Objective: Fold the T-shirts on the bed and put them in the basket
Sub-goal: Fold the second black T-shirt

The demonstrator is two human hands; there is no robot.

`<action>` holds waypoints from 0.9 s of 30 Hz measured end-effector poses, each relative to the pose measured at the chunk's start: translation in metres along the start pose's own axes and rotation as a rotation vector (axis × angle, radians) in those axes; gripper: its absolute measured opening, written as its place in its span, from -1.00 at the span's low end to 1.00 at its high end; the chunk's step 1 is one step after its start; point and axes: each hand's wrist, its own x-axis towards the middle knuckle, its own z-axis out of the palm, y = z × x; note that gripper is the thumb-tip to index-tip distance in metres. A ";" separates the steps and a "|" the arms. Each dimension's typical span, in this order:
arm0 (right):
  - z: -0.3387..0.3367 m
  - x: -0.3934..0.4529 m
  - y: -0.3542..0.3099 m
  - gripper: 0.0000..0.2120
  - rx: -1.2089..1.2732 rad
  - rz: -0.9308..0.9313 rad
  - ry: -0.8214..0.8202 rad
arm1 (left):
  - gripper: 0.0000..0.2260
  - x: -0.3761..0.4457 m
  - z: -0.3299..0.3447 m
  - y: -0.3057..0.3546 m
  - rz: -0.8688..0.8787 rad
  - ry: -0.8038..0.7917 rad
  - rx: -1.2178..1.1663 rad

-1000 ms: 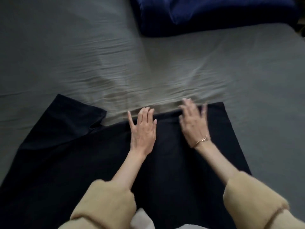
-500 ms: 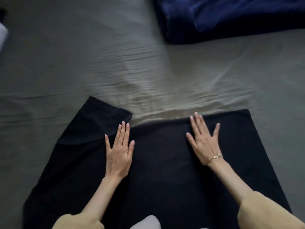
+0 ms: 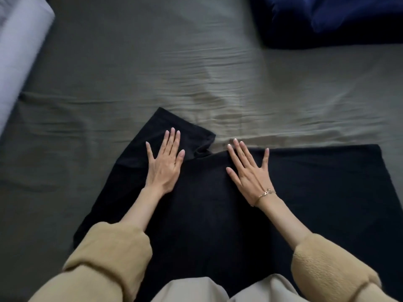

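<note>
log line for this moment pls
stage: smoothing | left hand: flat on sleeve | right hand: flat on black T-shirt | basket: not in view

Wrinkled grey-green bed [image 3: 130, 88] under black T-shirt [image 3: 316, 192], navy bedding [image 3: 327, 20], white pillow [image 3: 17, 51].

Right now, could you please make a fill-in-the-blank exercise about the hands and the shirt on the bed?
1. Both hands lie flat on the ____ T-shirt.
2. The left hand rests on the shirt's ____.
3. A thin bracelet circles the ____ wrist.
4. The right hand has its fingers ____, not curled.

Missing words: black; sleeve; right; straight
</note>
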 end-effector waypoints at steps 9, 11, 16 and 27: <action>-0.014 -0.110 0.011 -0.35 0.061 0.225 -0.226 | -0.45 -0.119 0.028 0.023 -0.003 0.010 -0.112; -0.018 -0.140 0.026 -0.36 0.054 0.347 -0.228 | -0.44 -0.144 0.034 0.016 -0.068 0.023 -0.094; -0.024 -0.220 0.049 -0.42 0.097 0.671 -0.182 | -0.39 -0.204 0.041 0.012 -0.266 0.110 -0.073; -0.003 -0.320 0.017 -0.42 0.049 0.478 -0.061 | -0.31 -0.316 0.066 0.039 -0.094 0.101 -0.059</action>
